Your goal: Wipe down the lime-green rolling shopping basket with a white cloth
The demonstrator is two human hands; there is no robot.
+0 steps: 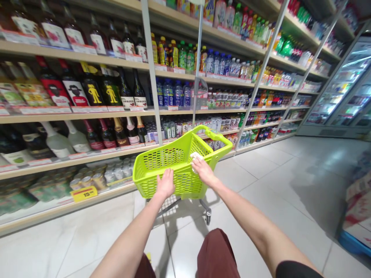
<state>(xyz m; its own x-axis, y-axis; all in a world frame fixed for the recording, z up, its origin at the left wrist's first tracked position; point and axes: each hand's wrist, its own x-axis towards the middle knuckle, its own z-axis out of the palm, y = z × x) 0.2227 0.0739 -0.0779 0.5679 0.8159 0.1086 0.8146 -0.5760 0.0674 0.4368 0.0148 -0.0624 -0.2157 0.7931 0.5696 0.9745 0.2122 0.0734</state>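
A lime-green plastic shopping cart [185, 184] with perforated sides stands sideways in front of me on a grey wheeled frame. My left hand [166, 184] is on the near side rim, its fingers hooked over the edge. Farther right, my right hand [203, 172] presses a crumpled white cloth [196, 156], perhaps a tissue, against the same rim near the child-seat divider. Its fingers are closed over the cloth, which partly sticks out beyond them. The cart's basket looks bare inside, and its push handle [224, 144] points right.
Shelves [116, 112] of bottles and cans run along behind the cart. A yellow price tag [84, 194] juts from the lowest shelf at left. Glass-door fridges [339, 88] stand at the far right. Stacked boxes [359, 204] on a blue base flank the tiled floor [278, 185].
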